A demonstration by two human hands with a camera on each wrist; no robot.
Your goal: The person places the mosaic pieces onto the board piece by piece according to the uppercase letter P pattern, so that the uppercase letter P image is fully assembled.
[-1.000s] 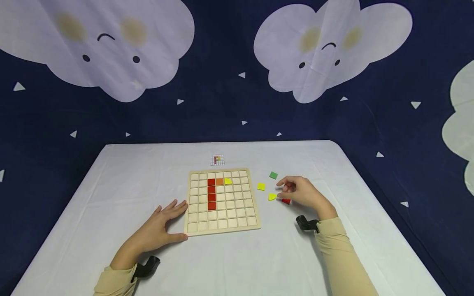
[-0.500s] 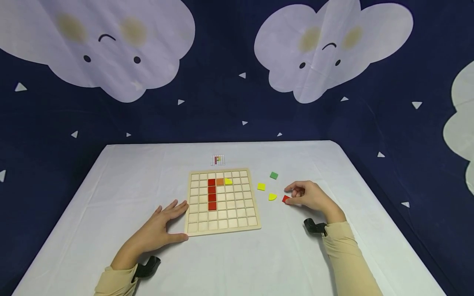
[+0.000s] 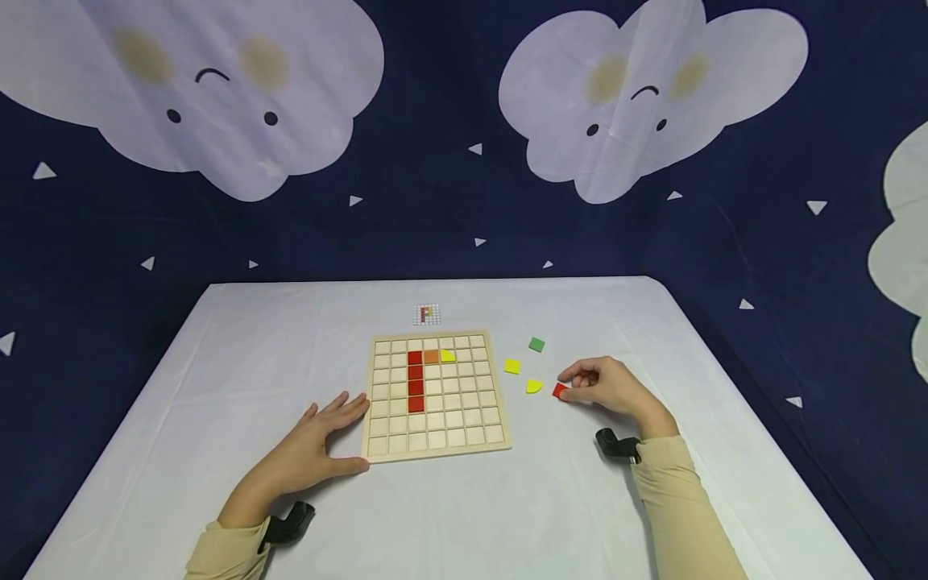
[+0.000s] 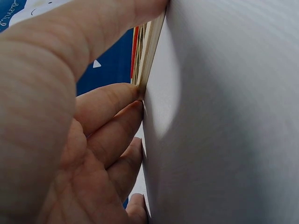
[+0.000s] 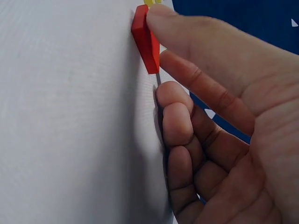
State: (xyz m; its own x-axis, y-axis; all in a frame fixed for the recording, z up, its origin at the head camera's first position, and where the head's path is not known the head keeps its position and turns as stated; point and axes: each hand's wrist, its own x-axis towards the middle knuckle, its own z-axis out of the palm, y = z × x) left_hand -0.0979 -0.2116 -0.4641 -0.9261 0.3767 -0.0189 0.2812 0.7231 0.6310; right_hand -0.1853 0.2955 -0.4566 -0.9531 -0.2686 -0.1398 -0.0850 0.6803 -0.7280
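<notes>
A square wooden grid board (image 3: 435,456) lies on the table with a column of red tiles (image 3: 416,387), an orange tile (image 3: 431,356) and a rounded yellow tile (image 3: 447,355) set in it. My left hand (image 3: 312,447) rests at the board's left edge with fingers spread, thumb at the near corner. In the left wrist view the fingertips (image 4: 133,91) touch the board's side (image 4: 152,51). To the right of the board, my right hand (image 3: 605,387) holds a loose red tile (image 5: 147,42) at the tabletop between thumb and index finger. Its other fingers are curled.
Between board and right hand lie a green tile (image 3: 536,345), a yellow square tile (image 3: 511,366) and a rounded yellow tile (image 3: 533,387). A small pattern card (image 3: 427,314) lies beyond the board. A dark blue cloud-print backdrop (image 3: 435,234) stands behind the white table (image 3: 290,346).
My right hand has drawn back to the right, and its thumb has come onto the loose red tile. The index finger has lowered toward that tile. Left hand and board stay put.
</notes>
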